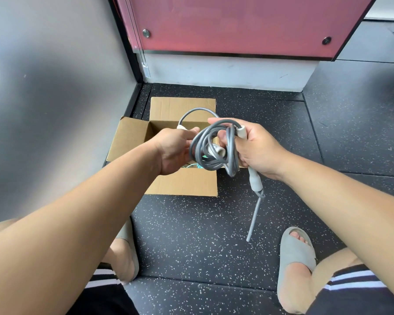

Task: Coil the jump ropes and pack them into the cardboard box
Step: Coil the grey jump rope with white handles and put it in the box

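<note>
Head: jump rope (230, 151), plain cardboard box (183, 107)

black rubber floor (214, 235) flecked with white, laid in tiles with thin seams between them. at the far side a pink panel (237, 23) bears two round metal fasteners, one near its left edge (146, 32) and one near its right edge (326, 40), above a scuffed white plinth (225, 69) that meets the floor. a black frame strip (127, 64) divides the panel from a plain grey wall (55, 64) on the left. a grey slide sandal (297, 253) is on the right foot, toes showing; another (129, 237) is on the left foot, partly hidden. black shorts with white stripes (355, 289) at the bottom edge
</note>
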